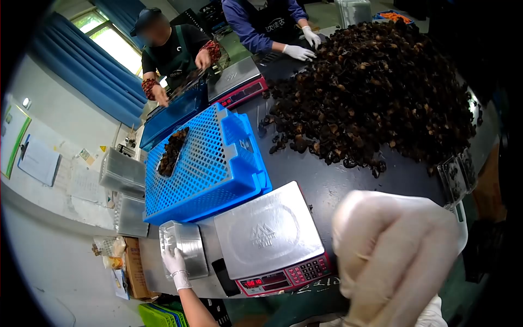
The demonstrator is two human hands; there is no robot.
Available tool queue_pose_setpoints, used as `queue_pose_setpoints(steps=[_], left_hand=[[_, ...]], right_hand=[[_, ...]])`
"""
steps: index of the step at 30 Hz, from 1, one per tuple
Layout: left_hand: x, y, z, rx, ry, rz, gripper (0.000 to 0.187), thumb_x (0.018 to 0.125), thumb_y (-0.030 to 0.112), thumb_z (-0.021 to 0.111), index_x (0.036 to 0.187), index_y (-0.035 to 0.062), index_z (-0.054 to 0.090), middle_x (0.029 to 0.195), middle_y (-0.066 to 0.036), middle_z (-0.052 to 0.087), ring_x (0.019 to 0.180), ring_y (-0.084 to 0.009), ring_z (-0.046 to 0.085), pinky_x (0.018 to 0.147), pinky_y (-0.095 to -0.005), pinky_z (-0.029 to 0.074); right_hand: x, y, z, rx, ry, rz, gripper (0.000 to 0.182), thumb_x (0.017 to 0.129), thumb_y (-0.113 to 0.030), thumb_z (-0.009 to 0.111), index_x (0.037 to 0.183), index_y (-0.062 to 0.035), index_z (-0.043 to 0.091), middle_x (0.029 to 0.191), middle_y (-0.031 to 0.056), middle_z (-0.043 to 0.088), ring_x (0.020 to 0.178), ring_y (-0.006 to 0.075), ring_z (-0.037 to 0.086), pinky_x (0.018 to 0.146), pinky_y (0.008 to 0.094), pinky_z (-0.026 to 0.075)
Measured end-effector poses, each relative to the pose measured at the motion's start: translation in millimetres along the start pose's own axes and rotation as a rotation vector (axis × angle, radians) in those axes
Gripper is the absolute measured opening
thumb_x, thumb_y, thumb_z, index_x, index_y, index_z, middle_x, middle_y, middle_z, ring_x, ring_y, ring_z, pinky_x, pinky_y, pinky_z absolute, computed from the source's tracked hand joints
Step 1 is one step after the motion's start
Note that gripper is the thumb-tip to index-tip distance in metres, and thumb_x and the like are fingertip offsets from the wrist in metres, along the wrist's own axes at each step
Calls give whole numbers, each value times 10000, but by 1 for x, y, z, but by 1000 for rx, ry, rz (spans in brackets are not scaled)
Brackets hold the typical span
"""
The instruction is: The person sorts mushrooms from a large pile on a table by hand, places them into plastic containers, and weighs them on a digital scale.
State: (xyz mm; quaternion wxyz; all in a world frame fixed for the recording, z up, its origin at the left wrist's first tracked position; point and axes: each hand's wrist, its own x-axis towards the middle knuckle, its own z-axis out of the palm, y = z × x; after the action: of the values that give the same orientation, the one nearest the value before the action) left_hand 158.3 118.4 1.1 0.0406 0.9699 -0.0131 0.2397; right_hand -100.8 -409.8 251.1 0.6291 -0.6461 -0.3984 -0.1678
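Observation:
My left hand (175, 265), in a white glove, lies with fingers apart on a stack of transparent plastic trays (189, 240) at the table's near left. My right hand (396, 248), also gloved, is curled closed very near the camera at the lower right; whatever its fingers may hold is hidden. Between the hands stands a digital scale (269, 231) with a bare steel plate and lit red digits. Beyond it spreads a large heap of dark brown, crinkled pieces like mushrooms (376, 98).
A blue perforated crate (190, 188) bears a filled tray (173, 152). Behind it are another scale (235, 82) and two people, one with white-gloved hands (298, 52) at the heap. A dark phone-like object (223, 275) lies by the near scale. Transparent trays (457, 177) stand right.

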Motion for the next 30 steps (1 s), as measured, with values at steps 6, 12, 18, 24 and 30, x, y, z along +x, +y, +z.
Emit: queue_pose_setpoints(steps=[6, 12, 18, 24, 30], left_hand=[[-19, -16, 1, -385, -210, -156, 223, 859, 170, 659, 960, -26, 693, 811, -174, 682, 720, -253, 650, 701, -357, 505], [-11, -32, 17, -393, -130, -218, 200, 817, 161, 630, 770, -27, 681, 674, -147, 667, 614, -222, 624, 631, -359, 489], [-7, -44, 29, -659, -162, -361, 190, 861, 103, 625, 696, 8, 622, 609, 14, 543, 550, -83, 458, 512, -269, 384], [-4, -23, 25, -446, 188, -331, 126, 897, 87, 573, 860, -24, 619, 751, -101, 605, 674, -215, 559, 640, -346, 446], [-64, 145, -83, -516, 280, 254, 50, 874, -17, 563, 918, 0, 576, 870, -142, 563, 807, -312, 549, 742, -414, 440]], right_hand=[[-108, -62, 50, -593, 561, 144, 39, 857, -49, 645, 819, -46, 655, 818, 11, 610, 726, 117, 562, 626, 199, 423], [-66, -74, 70, -463, 771, -511, 139, 856, -144, 659, 980, -182, 710, 882, -68, 675, 837, 69, 589, 813, 282, 408], [-83, -119, 70, -1161, 813, -1124, 165, 942, -243, 547, 985, -140, 668, 995, -42, 678, 967, 111, 598, 913, 333, 408], [-77, -122, 68, -1376, 698, -1279, 185, 955, -241, 509, 986, -114, 640, 991, -5, 657, 985, 136, 583, 923, 348, 413], [-87, -120, 48, -1526, 624, -1480, 208, 969, -239, 471, 987, -87, 613, 986, 33, 635, 1002, 161, 569, 933, 362, 418]])
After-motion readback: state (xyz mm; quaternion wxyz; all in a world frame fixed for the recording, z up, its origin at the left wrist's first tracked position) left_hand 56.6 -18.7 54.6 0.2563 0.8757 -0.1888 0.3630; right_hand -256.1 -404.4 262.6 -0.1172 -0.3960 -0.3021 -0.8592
